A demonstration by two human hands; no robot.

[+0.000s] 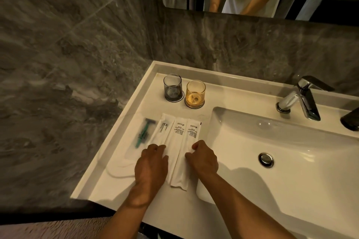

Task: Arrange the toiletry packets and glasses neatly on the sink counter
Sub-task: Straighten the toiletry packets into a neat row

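Four packets and two glasses, listed by size with their fixtures.

Sink counter: white, raised rim, running from the far left corner to the near edge; all task items sit on its left part, left of the basin.

Faucet: chrome, far right, behind the basin; not involved.

White packets, three, lying side by side and touching or slightly overlapping, long axes running near to far: "BRUSHING TEETH" packet leftmost, middle packet, right packet. Their far ends line up roughly; their near ends look uneven.

Razor packet: clear, green razor inside, left of the white three, just beside or slightly under the leftmost one; somewhat blurred.

Left hand: palm down, fingers curled, resting on the near ends of the left and middle packets; pressing or pinching, cannot tell which.

Right hand: fingers bent, apparently pinching the right packet's edge.

Grey glass and amber glass: upright, each on a round coaster, near each other at the far left.

Step in hand, by judgement: squaring the packet row. The next move likely calls for small sideways nudges to even the edges without disturbing neighbours.
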